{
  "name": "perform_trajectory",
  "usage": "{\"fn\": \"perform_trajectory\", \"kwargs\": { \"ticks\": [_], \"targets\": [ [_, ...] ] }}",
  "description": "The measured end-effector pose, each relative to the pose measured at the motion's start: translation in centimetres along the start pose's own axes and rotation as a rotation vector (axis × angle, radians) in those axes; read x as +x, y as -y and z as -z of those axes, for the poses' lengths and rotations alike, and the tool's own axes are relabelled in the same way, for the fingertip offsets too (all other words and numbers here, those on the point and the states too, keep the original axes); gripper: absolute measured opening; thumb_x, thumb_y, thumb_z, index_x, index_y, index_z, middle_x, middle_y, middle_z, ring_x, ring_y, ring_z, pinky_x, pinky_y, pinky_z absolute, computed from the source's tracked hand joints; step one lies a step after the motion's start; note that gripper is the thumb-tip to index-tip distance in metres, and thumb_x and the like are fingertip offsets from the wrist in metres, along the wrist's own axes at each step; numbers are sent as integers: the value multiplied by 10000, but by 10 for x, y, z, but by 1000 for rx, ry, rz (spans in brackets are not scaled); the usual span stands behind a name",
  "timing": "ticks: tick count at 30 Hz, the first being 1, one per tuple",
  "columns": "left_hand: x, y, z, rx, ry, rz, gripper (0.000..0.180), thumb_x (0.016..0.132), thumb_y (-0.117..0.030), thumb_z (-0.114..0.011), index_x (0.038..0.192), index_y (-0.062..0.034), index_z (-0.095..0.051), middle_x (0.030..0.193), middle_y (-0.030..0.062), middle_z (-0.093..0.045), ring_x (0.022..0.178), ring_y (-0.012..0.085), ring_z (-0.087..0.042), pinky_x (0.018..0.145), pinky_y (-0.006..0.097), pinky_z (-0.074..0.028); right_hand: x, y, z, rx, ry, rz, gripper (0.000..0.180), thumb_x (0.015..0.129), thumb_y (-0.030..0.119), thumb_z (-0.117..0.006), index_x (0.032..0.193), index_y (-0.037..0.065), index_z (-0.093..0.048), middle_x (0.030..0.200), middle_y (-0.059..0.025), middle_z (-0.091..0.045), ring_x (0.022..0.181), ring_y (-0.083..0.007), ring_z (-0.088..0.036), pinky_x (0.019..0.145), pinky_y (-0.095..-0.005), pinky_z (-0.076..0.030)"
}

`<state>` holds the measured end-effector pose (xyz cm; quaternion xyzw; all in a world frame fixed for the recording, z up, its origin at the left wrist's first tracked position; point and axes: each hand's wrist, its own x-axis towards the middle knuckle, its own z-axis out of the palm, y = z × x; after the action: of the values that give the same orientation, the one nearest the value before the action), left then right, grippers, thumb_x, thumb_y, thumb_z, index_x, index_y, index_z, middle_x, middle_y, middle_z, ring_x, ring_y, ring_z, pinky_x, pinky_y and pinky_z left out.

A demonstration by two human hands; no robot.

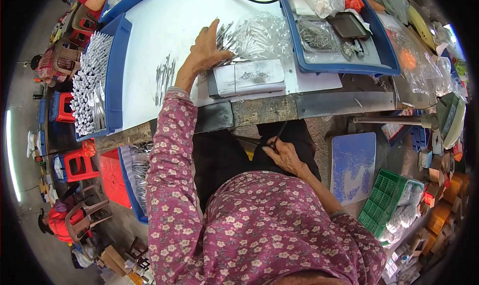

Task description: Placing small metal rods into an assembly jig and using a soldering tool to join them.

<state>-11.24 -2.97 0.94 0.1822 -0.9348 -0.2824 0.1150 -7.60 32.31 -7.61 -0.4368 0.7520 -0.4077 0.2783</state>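
metal pieces (226, 36), long axes slanting away, beside left hand (203, 50)

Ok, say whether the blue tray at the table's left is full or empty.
Full: slender, pale pieces, packed closely together, crowd the blue tray.

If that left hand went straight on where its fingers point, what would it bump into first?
Past some white tabletop, the left hand would probably meet the black cable first, though their heights are hard to judge.

White tabletop (159, 28) bright (almost glaring); rim bowed; corners black
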Motion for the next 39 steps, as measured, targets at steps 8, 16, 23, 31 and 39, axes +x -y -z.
{"fn": "perform_trajectory", "kwargs": {
  "ticks": [8, 16, 23, 31, 39],
  "targets": [
    [0, -10, -8, 141, 24, 25, 984, 560, -429, -762, 1355, -98, -287, 1257, 233, -403, 1185, 383, -371, 916, 557, -300, -5, 0, 9, -40, 16, 52, 259, 821, 206, -618, 920, -16, -530, 565, -131, -537, 536, -294, -561, 522, -377, -438],
    [-5, -12, -8, 200, 19, 49, 878, 607, -388, -677, 1336, -83, -294, 1240, 231, -395, 1170, 396, -360, 904, 570, -286, 17, 62, 70, -242, -116, 245, 155, 762, 136, -651, 856, 52, -560, 677, -101, -531, 638, -282, -543, 589, -370, -418],
    [-6, -30, -12, 272, 63, 55, 841, 676, -382, -641, 1363, -94, -251, 1271, 286, -326, 1186, 435, -314, 884, 656, -242, 32, 80, 69, -238, -101, 282, 160, 794, 139, -620, 895, 41, -543, 700, -115, -543, 646, -293, -554, 599, -369, -430],
    [-3, 0, -22, 444, -106, -35, 489, 827, -322, -472, 1269, -135, -377, 1212, 150, -388, 1145, 317, -355, 836, 578, -298, 39, 91, 72, -91, -34, 212, 147, 809, 103, -585, 915, 20, -527, 724, -134, -560, 654, -312, -563, 591, -378, -430],
    [-12, 16, -30, 452, -327, -104, 420, 825, -295, -506, 1227, -188, -449, 1154, 120, -432, 1101, 281, -396, 879, 501, -294, 56, 110, 92, 60, -58, 49, 152, 820, 100, -574, 922, -6, -538, 738, -139, -581, 650, -254, -575, 606, -326, -441]
  ]
}}
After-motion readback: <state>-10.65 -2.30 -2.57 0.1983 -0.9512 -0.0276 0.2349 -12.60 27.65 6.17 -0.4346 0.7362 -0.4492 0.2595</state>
